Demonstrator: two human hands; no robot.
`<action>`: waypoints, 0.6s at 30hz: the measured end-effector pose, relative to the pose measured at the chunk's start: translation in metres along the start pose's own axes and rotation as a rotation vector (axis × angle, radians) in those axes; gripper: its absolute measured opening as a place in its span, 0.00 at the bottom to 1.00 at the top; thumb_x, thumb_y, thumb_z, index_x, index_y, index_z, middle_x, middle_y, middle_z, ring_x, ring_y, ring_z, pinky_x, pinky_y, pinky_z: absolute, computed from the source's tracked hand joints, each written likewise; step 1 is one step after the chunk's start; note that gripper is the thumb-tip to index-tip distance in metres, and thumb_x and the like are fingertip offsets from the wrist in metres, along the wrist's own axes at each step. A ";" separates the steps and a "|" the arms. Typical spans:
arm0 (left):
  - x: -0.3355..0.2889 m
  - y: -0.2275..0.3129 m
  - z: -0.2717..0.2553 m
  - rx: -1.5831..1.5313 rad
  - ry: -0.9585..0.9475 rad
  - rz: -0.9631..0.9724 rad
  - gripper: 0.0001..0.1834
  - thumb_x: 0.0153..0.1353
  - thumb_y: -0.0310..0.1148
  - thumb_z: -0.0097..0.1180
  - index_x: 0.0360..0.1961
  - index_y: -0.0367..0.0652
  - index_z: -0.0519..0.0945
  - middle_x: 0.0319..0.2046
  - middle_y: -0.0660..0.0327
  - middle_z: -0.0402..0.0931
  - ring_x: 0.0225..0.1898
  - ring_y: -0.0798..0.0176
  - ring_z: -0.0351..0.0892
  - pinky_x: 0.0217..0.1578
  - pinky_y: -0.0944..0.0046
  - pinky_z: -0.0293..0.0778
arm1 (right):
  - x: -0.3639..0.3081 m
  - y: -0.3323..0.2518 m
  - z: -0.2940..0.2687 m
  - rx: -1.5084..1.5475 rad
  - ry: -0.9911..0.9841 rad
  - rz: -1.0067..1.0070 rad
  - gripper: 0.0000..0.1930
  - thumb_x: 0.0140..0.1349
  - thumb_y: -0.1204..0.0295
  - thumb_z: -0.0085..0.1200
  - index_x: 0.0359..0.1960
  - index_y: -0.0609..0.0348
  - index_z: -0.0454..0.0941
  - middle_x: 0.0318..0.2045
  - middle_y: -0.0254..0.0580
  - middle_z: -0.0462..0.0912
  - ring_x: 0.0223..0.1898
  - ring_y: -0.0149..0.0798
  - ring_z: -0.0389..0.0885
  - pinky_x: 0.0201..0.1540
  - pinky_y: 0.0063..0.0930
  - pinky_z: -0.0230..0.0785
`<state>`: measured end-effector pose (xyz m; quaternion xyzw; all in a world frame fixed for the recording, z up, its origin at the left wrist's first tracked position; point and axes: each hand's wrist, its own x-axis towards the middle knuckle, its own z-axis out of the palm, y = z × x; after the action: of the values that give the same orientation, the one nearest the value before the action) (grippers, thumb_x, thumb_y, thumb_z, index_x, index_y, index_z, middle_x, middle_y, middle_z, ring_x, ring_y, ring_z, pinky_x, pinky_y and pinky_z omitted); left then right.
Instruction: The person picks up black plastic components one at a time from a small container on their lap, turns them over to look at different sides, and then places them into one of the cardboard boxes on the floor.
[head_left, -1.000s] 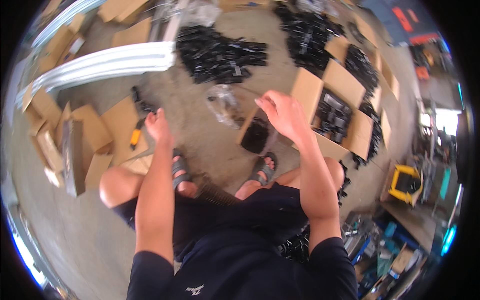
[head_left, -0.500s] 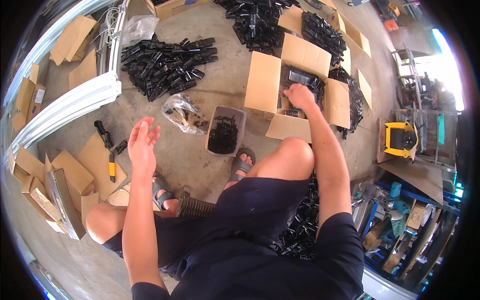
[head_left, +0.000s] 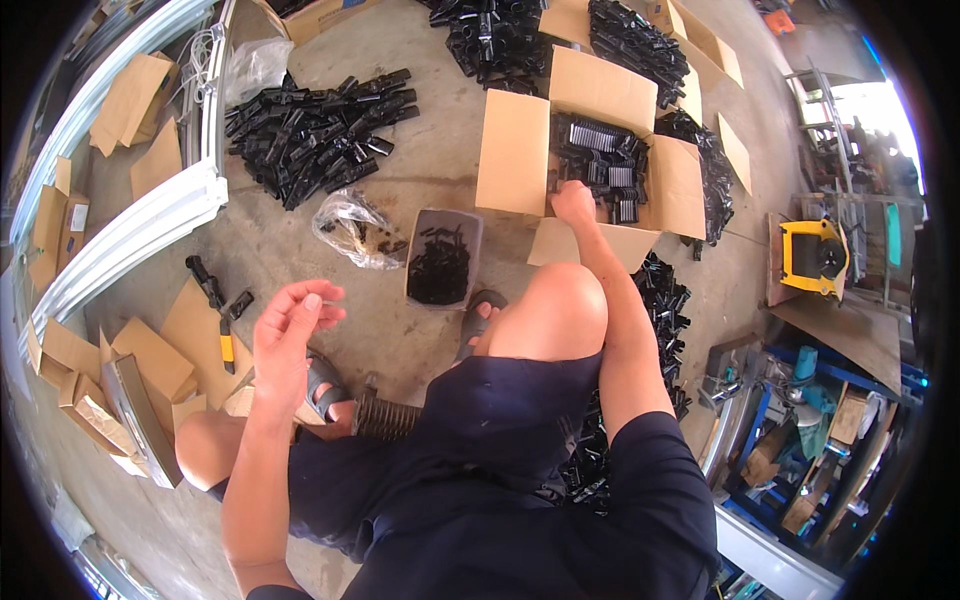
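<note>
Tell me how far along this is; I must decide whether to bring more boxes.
Done: the grey bin already holds small black pieces. In hand: the right hand reaches into the open cardboard box among black parts; the left hand is raised, apparently empty. Left: the box looks well stocked, and a loose black pile lies on the floor.

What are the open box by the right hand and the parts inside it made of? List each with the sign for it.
Open box: corrugated cardboard, by its matt tan flaps and fold creases.
Parts inside: probably moulded black plastic, going by the uniform, slightly glossy ribbed shapes; coated metal cannot be ruled out.
The right hand reaches in among them.
</note>
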<state>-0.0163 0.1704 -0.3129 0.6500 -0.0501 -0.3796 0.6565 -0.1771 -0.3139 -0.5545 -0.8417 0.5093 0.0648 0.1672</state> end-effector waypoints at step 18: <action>0.007 -0.020 0.064 -0.544 -0.375 0.085 0.35 0.80 0.48 0.41 0.79 0.42 0.51 0.75 0.54 0.59 0.69 0.56 0.68 0.69 0.50 0.65 | -0.255 -0.214 -0.214 0.742 -0.601 -0.647 0.06 0.69 0.73 0.59 0.42 0.63 0.82 0.30 0.31 0.84 0.29 0.23 0.81 0.34 0.23 0.76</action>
<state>-0.0560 0.1171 -0.3237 0.3669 -0.0940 -0.4644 0.8005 -0.1227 -0.0841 -0.2366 -0.7843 0.1449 0.0635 0.5999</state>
